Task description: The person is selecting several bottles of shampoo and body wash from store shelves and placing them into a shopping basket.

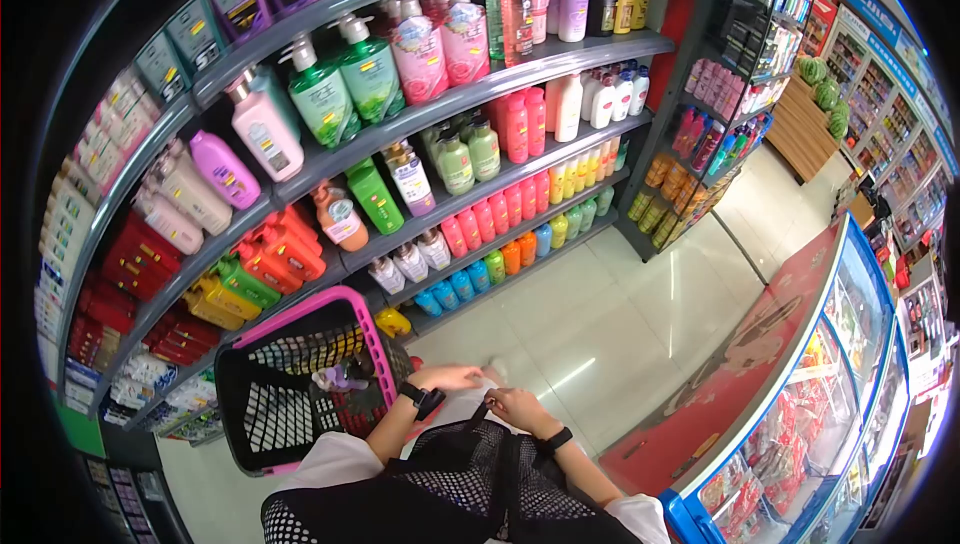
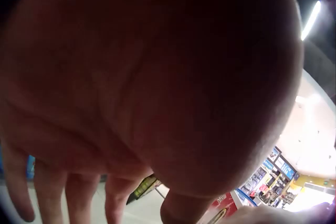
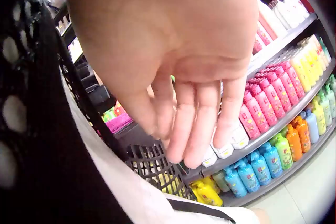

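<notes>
In the head view my left hand [image 1: 450,377] reaches inward with relaxed fingers, and nothing is seen in it. Its fingers [image 2: 50,192] hang apart in the left wrist view, below the large dark palm. My right hand [image 1: 520,410] is just right of it, above the lap, by a dark strap [image 1: 480,414] of the black mesh clothing. The right wrist view shows this hand [image 3: 184,61] with loosely bent fingers and no object visible in them. A black basket with a pink rim [image 1: 372,339] stands left of both hands, with a small purple-and-white item [image 1: 340,378] inside.
Curved shelves [image 1: 590,49] of pump bottles and shampoos run along the left and front. A glass-topped case with a blue frame [image 1: 850,344] and red side [image 1: 690,394] stands right. Tiled floor [image 1: 600,314] lies between them. Watermelons [image 1: 825,94] sit on a wooden stand farther back.
</notes>
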Demonstrator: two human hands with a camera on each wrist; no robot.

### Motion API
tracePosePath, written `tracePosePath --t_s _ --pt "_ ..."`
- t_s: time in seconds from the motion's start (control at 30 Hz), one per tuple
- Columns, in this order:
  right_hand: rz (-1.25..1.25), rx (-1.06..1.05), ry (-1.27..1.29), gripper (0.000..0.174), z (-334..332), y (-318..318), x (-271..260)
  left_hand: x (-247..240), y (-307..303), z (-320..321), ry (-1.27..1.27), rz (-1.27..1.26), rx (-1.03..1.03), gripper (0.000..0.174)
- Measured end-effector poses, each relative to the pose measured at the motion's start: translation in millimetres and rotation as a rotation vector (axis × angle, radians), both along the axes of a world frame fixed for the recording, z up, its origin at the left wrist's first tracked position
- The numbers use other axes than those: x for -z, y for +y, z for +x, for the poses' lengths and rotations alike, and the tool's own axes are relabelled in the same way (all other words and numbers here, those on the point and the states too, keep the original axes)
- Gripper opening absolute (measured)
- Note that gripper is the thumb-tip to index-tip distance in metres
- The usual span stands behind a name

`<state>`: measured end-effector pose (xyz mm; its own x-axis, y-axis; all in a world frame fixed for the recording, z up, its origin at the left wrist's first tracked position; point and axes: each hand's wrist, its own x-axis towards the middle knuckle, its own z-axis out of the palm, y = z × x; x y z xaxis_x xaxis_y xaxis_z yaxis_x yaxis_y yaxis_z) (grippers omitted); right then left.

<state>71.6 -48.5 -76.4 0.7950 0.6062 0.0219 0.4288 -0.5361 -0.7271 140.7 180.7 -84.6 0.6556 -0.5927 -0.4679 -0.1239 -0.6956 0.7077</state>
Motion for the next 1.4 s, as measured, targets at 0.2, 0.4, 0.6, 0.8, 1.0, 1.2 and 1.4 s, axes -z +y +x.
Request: tracePosePath --t_s 0.2,0.4,0.6,0.8,1.0,1.2,1.4 --pt "-0.195 -0.01 0.17 0.026 63 -37 15 6 -23 84 0.088 0.131 -0.016 0.049" --pt "-0.289 0.058 0.149 0.029 164 -67 10 -8 -45 184 -0.13 0.108 -0.018 0.048" --pt "0.027 0.187 -0.1 0.029 296 -71 -61 -25 -43 247 -0.225 -0.131 -0.218 0.043" --pt "0.341 0.344 -0.513 0.039 402 -48 -169 -15 -8 236 -0.285 0.0 -0.325 0.043" --pt "0.653 0.504 -0.704 0.07 441 -30 -240 20 12 185 -0.1 0.149 -0.409 0.043" --pt "0.762 0.406 -0.627 0.089 480 -21 -271 21 -33 145 -0.034 0.099 -0.621 0.047" --pt "0.785 0.359 -0.508 0.09 488 -31 -264 -1 -119 145 -0.012 0.044 -0.759 0.043"
